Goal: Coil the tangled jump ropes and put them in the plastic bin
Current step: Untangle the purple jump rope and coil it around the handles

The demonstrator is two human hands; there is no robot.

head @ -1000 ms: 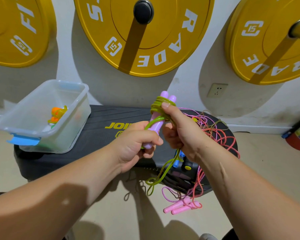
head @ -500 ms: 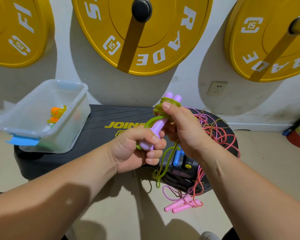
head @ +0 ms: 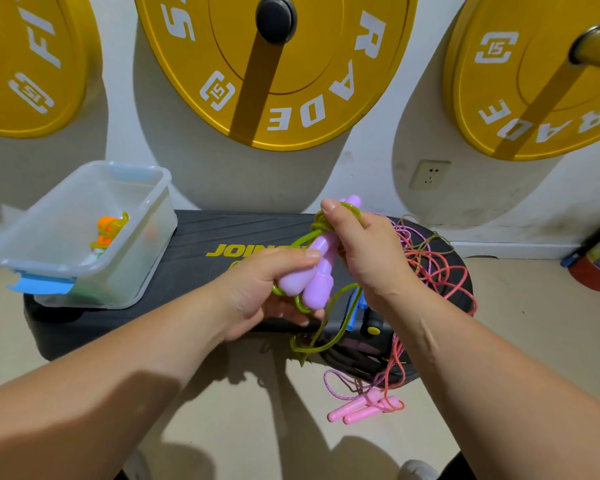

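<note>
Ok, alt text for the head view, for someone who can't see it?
The left hand grips two purple handles while the right hand pinches green cord wound round their tops. Behind, a plastic bin sits on a black step, tangled ropes beside it.

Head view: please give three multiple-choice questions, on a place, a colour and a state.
1. Where does the plastic bin stand? A on the black platform B on the floor C on a shelf
2. Which colour are the handles in the left hand? A blue B purple C orange
3. How is the green rope in the right hand? A hung on the wall B flat on the floor C partly wound round the handles
1 A: its base rests there. 2 B: both are pale purple. 3 C: turns sit near the handle tops, slack hangs below.
</note>
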